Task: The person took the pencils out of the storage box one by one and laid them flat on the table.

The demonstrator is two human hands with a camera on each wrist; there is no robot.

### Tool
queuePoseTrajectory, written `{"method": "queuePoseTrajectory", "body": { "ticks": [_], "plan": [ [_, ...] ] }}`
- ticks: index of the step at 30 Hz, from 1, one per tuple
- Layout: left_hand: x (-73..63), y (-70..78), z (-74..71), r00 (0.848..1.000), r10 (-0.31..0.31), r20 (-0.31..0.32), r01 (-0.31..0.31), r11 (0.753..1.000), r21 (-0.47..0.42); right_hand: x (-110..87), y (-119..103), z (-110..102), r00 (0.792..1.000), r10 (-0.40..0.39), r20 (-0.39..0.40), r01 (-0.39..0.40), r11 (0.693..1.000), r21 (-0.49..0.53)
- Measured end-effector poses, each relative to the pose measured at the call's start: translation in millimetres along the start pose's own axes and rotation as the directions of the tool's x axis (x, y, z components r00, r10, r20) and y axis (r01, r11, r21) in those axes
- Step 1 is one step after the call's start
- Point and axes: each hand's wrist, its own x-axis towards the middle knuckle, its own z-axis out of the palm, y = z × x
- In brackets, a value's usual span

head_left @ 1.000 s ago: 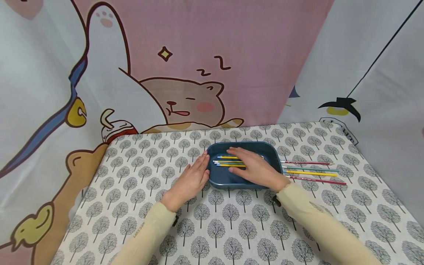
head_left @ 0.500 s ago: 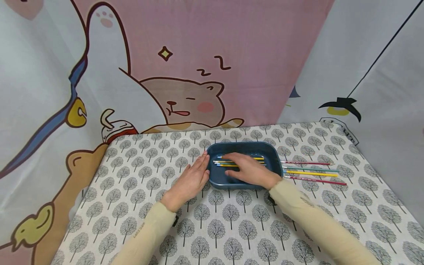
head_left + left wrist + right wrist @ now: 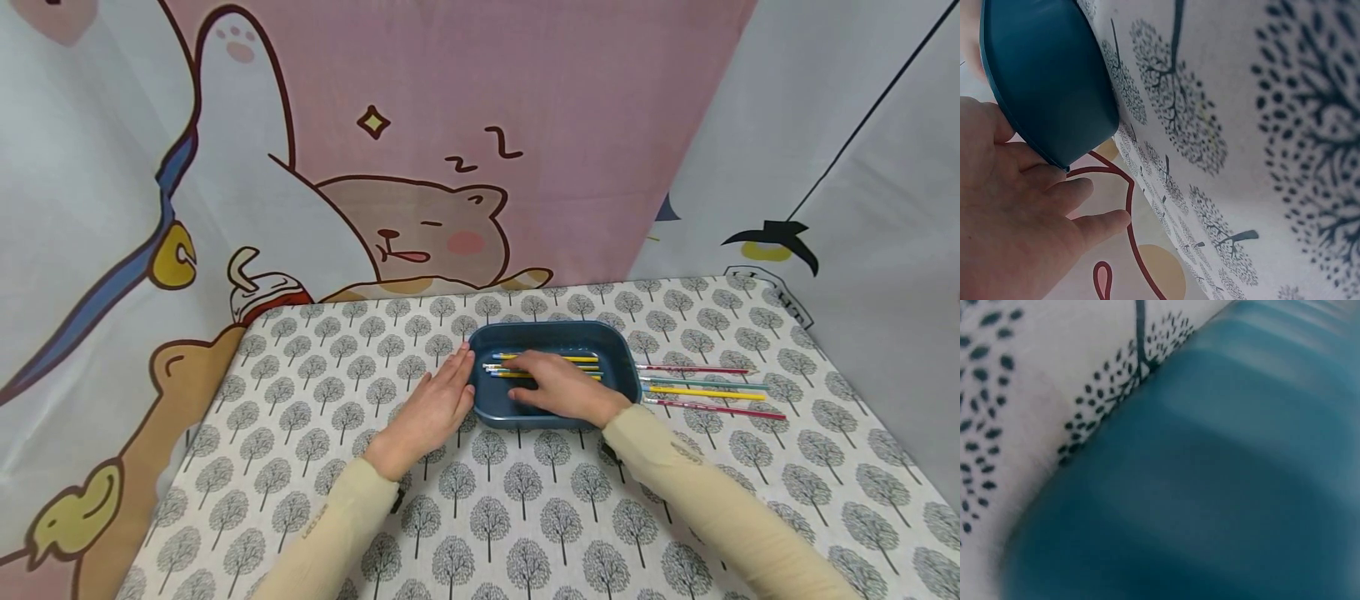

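A dark blue rectangular tray (image 3: 555, 421) holds several pencils (image 3: 501, 374), yellow and darker ones, lying side by side lengthwise. My left hand (image 3: 431, 408) rests at the tray's left end, fingers straight. In the left wrist view the left hand (image 3: 1029, 194) touches the tray's rim (image 3: 1060, 165) with extended fingers. Inside the tray, my right hand (image 3: 558, 387) reaches down over the pencils, bent fingers across them and the thumb apart on the near side; the hand covers their middle. The tray's outer wall (image 3: 1210, 487) fills most of the right wrist view, blurred.
Right of the tray, several pencils lie on the tree-print cloth (image 3: 525, 517): a red one (image 3: 697, 368), a green one (image 3: 735, 385), a yellow one (image 3: 708, 392) and another red one (image 3: 720, 408). A cartoon-print curtain (image 3: 600, 125) hangs behind the table.
My right hand has moved slightly left and down into the tray, its fingers bending more over the pencils. The left hand and the tray have stayed in place.
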Motion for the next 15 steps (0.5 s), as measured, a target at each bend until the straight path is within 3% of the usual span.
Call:
{"method": "queuePoseTrajectory", "body": {
  "ticks": [15],
  "plan": [
    [-0.7,-0.5,0.5,1.000,0.009,-0.012,-0.009,1.000,-0.008,2.8,2.5,0.8,1.000,-0.015,0.026,0.015,1.000,-0.024]
  ]
}}
